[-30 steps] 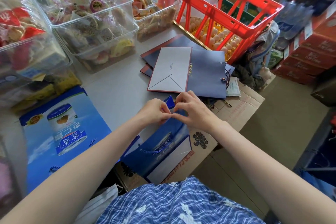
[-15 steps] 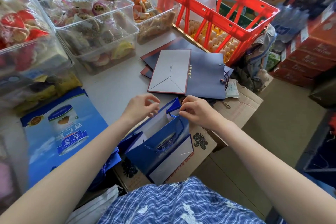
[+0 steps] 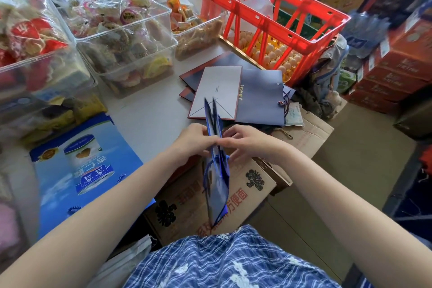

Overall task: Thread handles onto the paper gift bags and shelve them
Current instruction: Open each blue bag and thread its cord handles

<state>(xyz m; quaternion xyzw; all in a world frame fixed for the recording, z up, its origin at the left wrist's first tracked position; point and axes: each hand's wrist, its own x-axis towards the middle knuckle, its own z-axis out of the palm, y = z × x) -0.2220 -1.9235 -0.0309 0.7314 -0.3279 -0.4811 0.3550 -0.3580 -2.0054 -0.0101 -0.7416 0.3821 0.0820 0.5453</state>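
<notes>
A blue paper gift bag (image 3: 218, 190) stands edge-on between my hands, pressed nearly flat, its top flaps sticking up. A blue cord handle (image 3: 208, 168) hangs down its left side. My left hand (image 3: 192, 139) holds the bag's left face near the top. On the opposite face, my right hand (image 3: 243, 141) presses with its fingers. A flat blue bag with a can picture (image 3: 79, 170) lies on the table at the left. More flat grey-blue bags (image 3: 259, 98) are stacked further back.
Clear bins of wrapped snacks (image 3: 124, 37) fill the back left of the white table (image 3: 149, 110). A red crate (image 3: 268, 21) stands over egg trays. An open cardboard box (image 3: 254, 184) sits under my hands. Red cartons (image 3: 392, 65) are stacked at the right.
The blue bag was open and slanted between my hands. It is now turned edge-on and squeezed flat, and both hands have shifted onto its two faces.
</notes>
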